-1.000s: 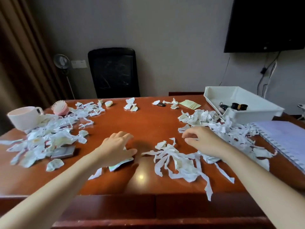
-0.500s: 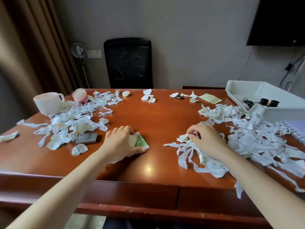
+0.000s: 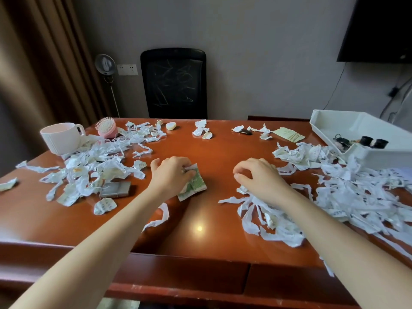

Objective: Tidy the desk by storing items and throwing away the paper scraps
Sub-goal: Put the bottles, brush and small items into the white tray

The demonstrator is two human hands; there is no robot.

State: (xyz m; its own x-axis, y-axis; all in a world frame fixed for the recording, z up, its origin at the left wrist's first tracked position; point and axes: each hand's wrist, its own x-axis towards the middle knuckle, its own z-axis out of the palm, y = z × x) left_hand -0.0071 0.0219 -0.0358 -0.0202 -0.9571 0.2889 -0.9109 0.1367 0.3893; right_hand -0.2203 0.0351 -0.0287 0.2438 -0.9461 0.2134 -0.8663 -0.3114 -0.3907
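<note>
Torn white paper scraps cover the brown desk in two heaps: a left heap and a larger right heap. My left hand rests mid-desk, its fingers closed on a green-printed paper piece with small scraps bunched under the fingertips. My right hand lies palm down on a pile of white strips with its fingers curled; whether it grips any is unclear. A white tray at the right holds small dark items.
A white mug and a pink hairbrush stand at the back left. A grey metal case lies among the left scraps. A yellow note and a dark clip lie near the back edge. A black chair stands behind the desk.
My left hand has slid forward and gathered the green-printed paper under its fingers. My right hand has pulled back toward me over the strips. The view has turned left.
</note>
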